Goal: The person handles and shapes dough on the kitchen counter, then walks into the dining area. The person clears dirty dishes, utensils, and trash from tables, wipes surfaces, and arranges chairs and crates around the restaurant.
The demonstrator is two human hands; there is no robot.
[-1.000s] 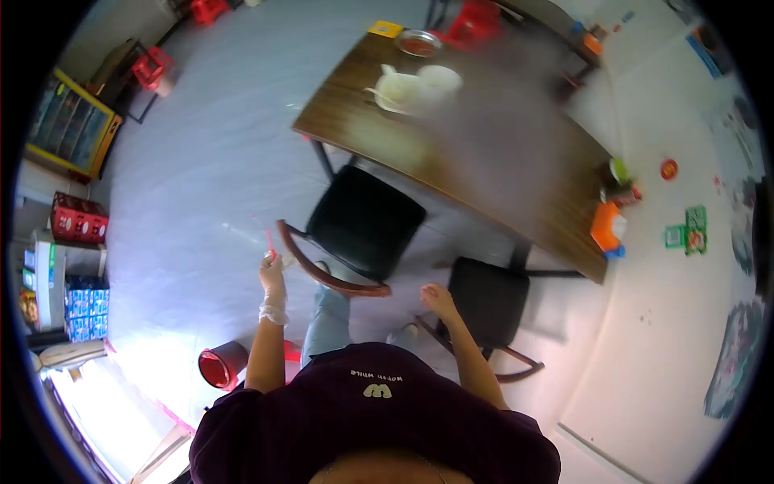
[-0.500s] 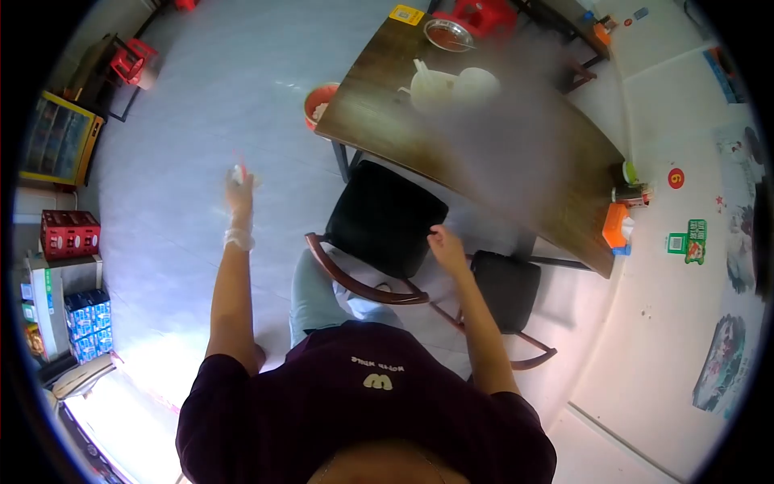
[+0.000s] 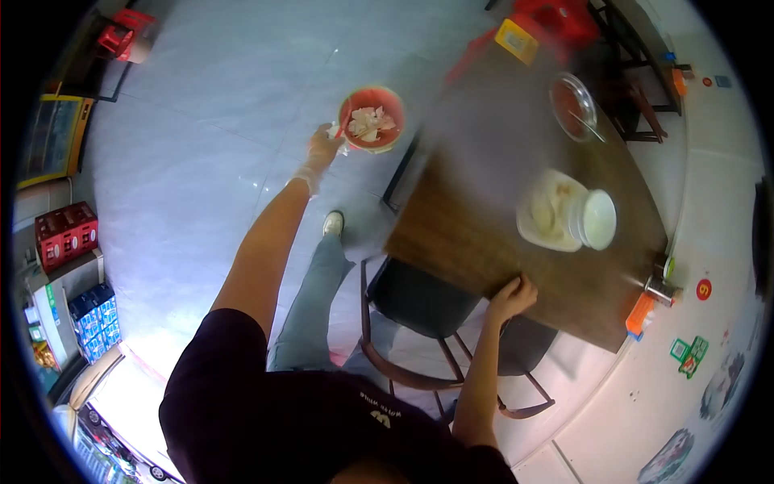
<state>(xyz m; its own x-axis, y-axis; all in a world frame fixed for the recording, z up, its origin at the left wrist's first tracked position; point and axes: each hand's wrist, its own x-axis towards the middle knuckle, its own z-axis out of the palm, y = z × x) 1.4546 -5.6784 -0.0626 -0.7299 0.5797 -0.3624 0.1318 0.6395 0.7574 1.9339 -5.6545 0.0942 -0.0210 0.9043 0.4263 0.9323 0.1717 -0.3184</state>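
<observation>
While scraps (image 3: 371, 124) already lie in the bucket (image 3: 376, 94) alongside, the left hand (image 3: 323, 148) holds something white (image 3: 333, 131); the right hand (image 3: 513, 298) curls, contents unclear.

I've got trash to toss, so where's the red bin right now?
In the head view, the red bin is near the top centre, just up and right of the gloved left hand and left of the table.
</observation>
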